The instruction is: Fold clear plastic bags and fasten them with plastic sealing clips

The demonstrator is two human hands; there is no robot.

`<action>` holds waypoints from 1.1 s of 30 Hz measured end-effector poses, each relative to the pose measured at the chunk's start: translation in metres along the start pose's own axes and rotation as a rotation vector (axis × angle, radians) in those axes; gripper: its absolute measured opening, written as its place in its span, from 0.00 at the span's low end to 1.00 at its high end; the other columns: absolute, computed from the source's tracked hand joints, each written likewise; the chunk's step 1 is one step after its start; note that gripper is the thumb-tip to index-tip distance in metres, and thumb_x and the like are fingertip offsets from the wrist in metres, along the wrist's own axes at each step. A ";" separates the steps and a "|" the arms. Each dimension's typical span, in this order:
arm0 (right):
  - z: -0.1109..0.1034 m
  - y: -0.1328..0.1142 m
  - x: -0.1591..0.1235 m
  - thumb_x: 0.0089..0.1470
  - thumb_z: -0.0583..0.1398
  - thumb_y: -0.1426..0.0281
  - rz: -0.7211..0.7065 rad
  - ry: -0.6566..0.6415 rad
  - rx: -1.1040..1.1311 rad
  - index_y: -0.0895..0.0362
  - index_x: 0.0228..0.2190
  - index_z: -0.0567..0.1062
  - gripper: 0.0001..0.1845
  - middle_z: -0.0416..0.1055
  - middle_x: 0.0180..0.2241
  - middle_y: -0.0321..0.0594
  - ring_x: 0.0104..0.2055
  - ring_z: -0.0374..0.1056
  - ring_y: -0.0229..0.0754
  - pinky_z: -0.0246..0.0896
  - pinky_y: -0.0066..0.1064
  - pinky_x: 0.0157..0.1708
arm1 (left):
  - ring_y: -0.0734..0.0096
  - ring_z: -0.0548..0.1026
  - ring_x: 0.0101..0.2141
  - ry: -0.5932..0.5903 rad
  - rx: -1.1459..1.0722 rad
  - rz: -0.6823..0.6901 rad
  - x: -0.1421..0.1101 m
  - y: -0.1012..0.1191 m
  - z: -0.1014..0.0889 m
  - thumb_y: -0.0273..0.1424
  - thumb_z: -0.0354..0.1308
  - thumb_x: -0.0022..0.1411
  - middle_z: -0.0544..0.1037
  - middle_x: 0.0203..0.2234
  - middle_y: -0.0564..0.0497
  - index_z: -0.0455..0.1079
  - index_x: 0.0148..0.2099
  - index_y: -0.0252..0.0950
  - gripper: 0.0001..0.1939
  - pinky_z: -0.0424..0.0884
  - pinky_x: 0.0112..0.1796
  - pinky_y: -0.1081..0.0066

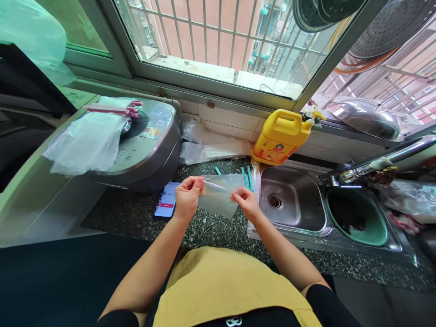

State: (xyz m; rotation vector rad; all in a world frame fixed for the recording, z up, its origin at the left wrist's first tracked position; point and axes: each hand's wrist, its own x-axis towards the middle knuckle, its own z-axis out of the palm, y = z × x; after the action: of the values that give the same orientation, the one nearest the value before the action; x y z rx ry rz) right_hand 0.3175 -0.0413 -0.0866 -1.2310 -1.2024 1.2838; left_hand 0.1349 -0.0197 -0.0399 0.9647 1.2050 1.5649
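Note:
A clear plastic bag (220,200) is stretched between my two hands above the speckled counter (211,231). My left hand (188,194) pinches its left upper corner between thumb and fingers. On the other side my right hand (247,202) grips the right edge with closed fingertips. Just behind the bag lie several teal sealing clips (250,178), partly covered by it. A phone (165,200) with a lit screen rests beside my left hand. More clear bags (214,152) lie flat against the tiled wall.
A rice cooker (150,145) stands at the left, with plastic bags (90,141) and pink clips (112,109) on its lid. A yellow jug (281,138) stands behind the steel sink (306,220). The sink's right side holds a green basin (373,227) below a faucet (364,172).

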 end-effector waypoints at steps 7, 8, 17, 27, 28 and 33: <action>0.004 -0.004 -0.002 0.39 0.65 0.52 -0.040 0.047 -0.063 0.54 0.22 0.68 0.20 0.60 0.17 0.29 0.20 0.57 0.34 0.57 0.27 0.22 | 0.80 0.62 0.16 0.006 0.231 0.219 -0.007 -0.014 -0.012 0.48 0.58 0.54 0.68 0.15 0.56 0.70 0.27 0.36 0.19 0.60 0.19 0.77; 0.005 -0.005 -0.003 0.41 0.64 0.52 -0.059 0.061 -0.075 0.54 0.21 0.68 0.20 0.57 0.16 0.28 0.19 0.55 0.34 0.56 0.27 0.21 | 0.79 0.64 0.17 0.012 0.281 0.262 -0.008 -0.016 -0.014 0.47 0.58 0.55 0.70 0.17 0.55 0.70 0.28 0.36 0.19 0.61 0.20 0.77; 0.008 -0.012 -0.008 0.40 0.65 0.51 -0.089 0.061 -0.065 0.54 0.24 0.68 0.20 0.63 0.21 0.32 0.22 0.58 0.35 0.57 0.28 0.23 | 0.80 0.63 0.16 0.100 0.376 0.400 -0.009 -0.016 -0.016 0.47 0.55 0.58 0.67 0.15 0.57 0.69 0.30 0.36 0.18 0.61 0.21 0.77; 0.014 -0.007 -0.013 0.50 0.59 0.64 -0.251 0.235 -0.155 0.53 0.22 0.63 0.11 0.45 0.17 0.26 0.19 0.45 0.32 0.46 0.26 0.20 | 0.80 0.64 0.17 0.115 0.429 0.495 -0.011 -0.016 -0.005 0.40 0.54 0.61 0.69 0.16 0.56 0.69 0.30 0.35 0.14 0.61 0.20 0.79; 0.015 -0.005 -0.014 0.51 0.58 0.65 -0.289 0.259 -0.166 0.54 0.22 0.62 0.12 0.45 0.18 0.26 0.19 0.45 0.32 0.46 0.26 0.21 | 0.80 0.64 0.17 0.122 0.430 0.509 -0.011 -0.016 -0.003 0.40 0.54 0.61 0.70 0.16 0.56 0.69 0.29 0.35 0.14 0.61 0.20 0.79; 0.015 -0.001 -0.020 0.48 0.62 0.61 -0.329 0.285 -0.140 0.54 0.24 0.64 0.13 0.52 0.20 0.28 0.22 0.49 0.32 0.49 0.26 0.23 | 0.80 0.66 0.18 0.155 0.452 0.561 -0.008 -0.014 0.005 0.40 0.52 0.63 0.71 0.17 0.55 0.69 0.29 0.35 0.16 0.62 0.21 0.79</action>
State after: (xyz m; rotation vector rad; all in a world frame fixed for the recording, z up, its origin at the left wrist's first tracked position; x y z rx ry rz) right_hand 0.3030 -0.0620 -0.0845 -1.2078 -1.2378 0.7667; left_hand 0.1448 -0.0239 -0.0531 1.6041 1.5216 1.8572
